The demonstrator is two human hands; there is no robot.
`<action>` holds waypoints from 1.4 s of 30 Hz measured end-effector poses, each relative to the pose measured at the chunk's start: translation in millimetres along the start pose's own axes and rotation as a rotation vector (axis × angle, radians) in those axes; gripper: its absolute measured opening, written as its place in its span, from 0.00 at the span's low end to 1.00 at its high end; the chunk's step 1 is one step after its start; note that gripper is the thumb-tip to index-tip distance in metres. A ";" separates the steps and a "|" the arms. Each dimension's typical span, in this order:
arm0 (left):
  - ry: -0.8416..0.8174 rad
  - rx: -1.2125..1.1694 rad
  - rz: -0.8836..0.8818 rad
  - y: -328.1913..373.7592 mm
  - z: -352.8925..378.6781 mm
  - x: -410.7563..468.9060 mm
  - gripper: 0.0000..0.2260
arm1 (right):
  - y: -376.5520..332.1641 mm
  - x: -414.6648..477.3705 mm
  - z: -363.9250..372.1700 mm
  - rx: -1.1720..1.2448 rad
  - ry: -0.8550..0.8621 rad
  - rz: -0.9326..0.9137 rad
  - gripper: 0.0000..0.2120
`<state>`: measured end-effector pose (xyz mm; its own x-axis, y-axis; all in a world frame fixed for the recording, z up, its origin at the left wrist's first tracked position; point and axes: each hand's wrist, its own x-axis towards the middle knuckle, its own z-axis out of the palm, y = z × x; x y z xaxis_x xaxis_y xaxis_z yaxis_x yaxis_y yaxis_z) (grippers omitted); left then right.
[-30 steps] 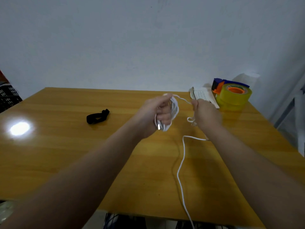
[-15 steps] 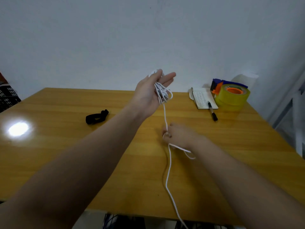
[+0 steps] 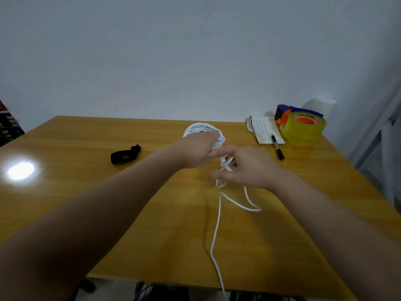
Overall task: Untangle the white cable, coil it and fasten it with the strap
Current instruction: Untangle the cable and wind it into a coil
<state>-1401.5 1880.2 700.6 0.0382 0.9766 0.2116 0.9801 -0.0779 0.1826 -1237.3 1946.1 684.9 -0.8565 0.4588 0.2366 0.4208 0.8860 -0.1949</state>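
The left hand (image 3: 195,148) is gripping the coiled white cable (image 3: 202,128). The right hand (image 3: 249,168), at its 4 o'clock, is pinching a small snarl. The tail is trailing off toward 6 o'clock, so I reckon a hard tug is risking a tighter knot or spilled loops. The strap (image 3: 125,154) is lying at 9 o'clock.

Counted on yellow wooden table (image 3: 65,148): one thin white cable (image 3: 196,127), one black fabric strap (image 3: 125,157), one open white notebook (image 3: 265,132), one black marker pen (image 3: 277,149), one yellow tape roll (image 3: 303,132).
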 end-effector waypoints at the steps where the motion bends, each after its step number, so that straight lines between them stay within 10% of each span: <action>1: -0.047 0.034 0.021 1.1 -2.3 -1.6 0.18 | 5.3 -1.3 -4.3 0.019 0.003 0.044 0.25; 17: 0.065 -0.066 -0.456 -31.5 21.5 -20.7 0.17 | 34.0 -17.4 3.5 0.819 0.354 0.306 0.25; 23: 0.211 -0.132 -0.456 -12.8 10.7 -11.6 0.17 | 50.1 -20.9 13.6 0.621 -0.169 0.569 0.12; 29: 0.273 0.070 -0.138 18.4 -8.0 5.0 0.18 | 21.3 -2.3 -9.1 1.061 0.408 0.311 0.18; 33: 0.321 0.064 -0.110 29.0 -18.1 12.2 0.16 | -11.2 -4.0 8.3 0.935 -0.033 0.195 0.35; 37: 0.372 -0.024 -0.337 -12.7 -37.7 5.5 0.17 | -3.7 -13.9 21.7 0.750 0.063 0.247 0.04; 42: 0.181 -0.030 -0.542 -56.3 -18.9 -25.9 0.17 | 24.5 -27.4 11.3 0.713 0.187 0.257 0.15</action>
<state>-1461.4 1855.6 703.1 -0.5049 0.8289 0.2409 0.8442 0.4160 0.3380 -1206.9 1954.5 662.9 -0.6665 0.7039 0.2455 0.2509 0.5219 -0.8153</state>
